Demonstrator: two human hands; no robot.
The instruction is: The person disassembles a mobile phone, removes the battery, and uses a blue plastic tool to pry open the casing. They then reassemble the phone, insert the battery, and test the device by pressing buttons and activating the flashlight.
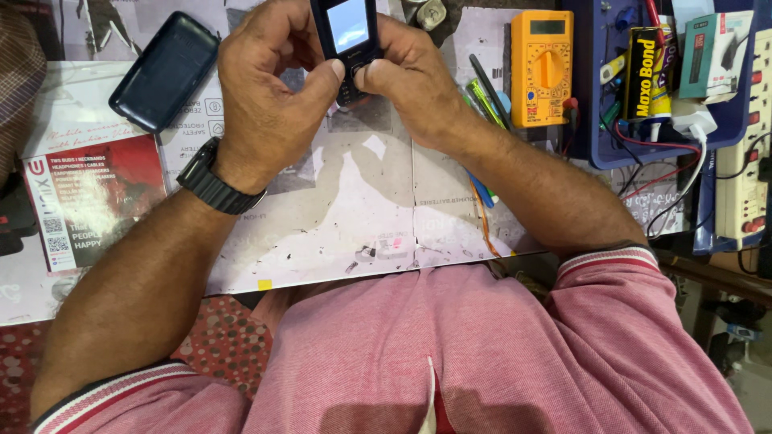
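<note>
Both hands are closed around a small black keypad phone with a lit screen, held above the paper-covered tabletop. It is steadied by the left hand and right hand, thumbs pressed on the keypad. A yellow multimeter lies near.

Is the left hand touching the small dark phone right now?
Touching. The head view shows the left hand wrapped round the phone, its thumb pressed on the keypad beside the right hand.
</note>
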